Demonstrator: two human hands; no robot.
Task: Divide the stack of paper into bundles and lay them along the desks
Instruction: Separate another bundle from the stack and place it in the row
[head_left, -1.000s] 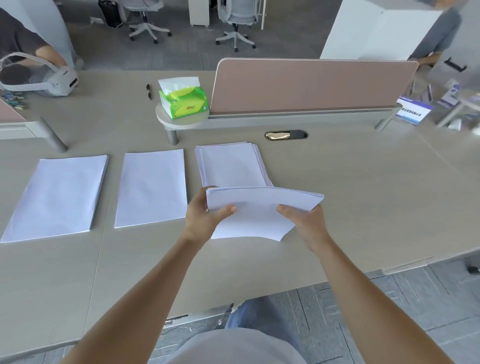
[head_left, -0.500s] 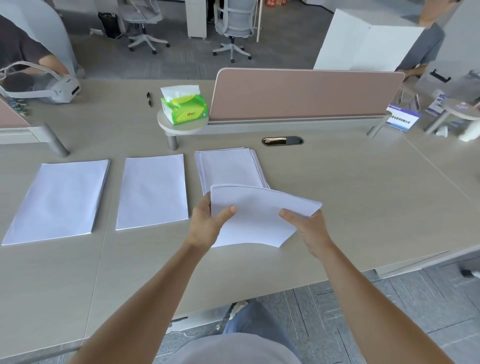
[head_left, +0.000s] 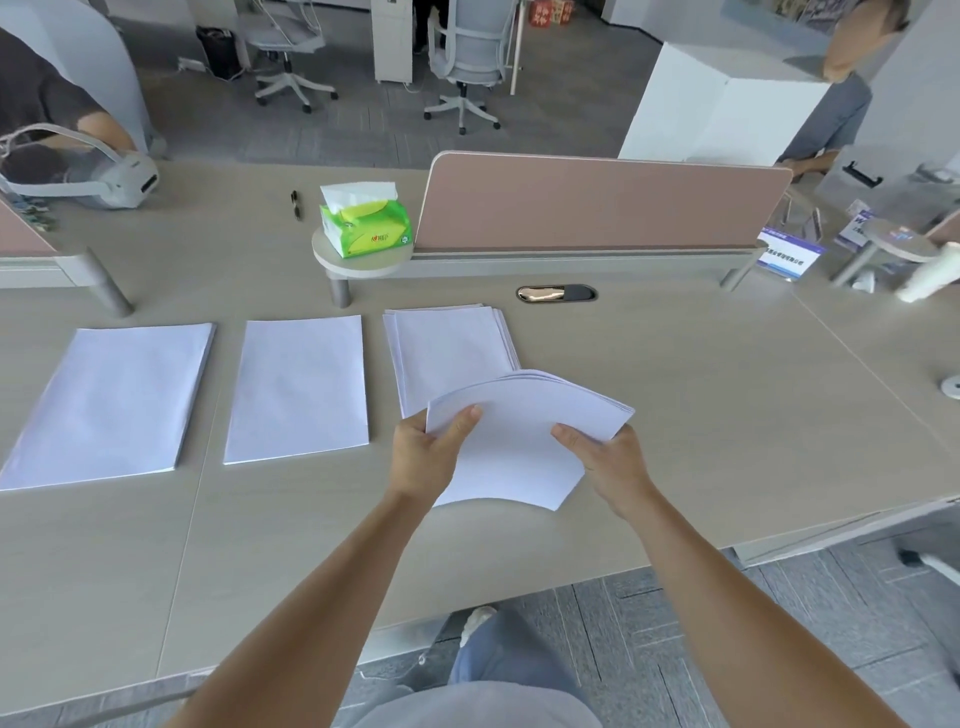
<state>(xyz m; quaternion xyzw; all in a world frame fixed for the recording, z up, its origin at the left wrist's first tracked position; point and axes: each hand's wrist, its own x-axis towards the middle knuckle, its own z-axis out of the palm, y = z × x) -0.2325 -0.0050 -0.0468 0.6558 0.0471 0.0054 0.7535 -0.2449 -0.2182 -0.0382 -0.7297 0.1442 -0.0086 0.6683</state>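
White paper bundle (head_left: 519, 436) clasped in left hand (head_left: 423, 460) and right hand (head_left: 610, 462), stack (head_left: 447, 343) behind partly hidden, seemingly fanned

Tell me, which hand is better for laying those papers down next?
Probably the right hand. Both hands grip the curved bundle, but the free desk space lies right of the loose pile, on its side. The left hand would reach across.

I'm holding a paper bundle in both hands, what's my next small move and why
Probably swing the bundle right and lay it flat on the bare desk beside the stack. The left hand and right hand hold it bowed over the stack's near edge; laid bundles already occupy the left.
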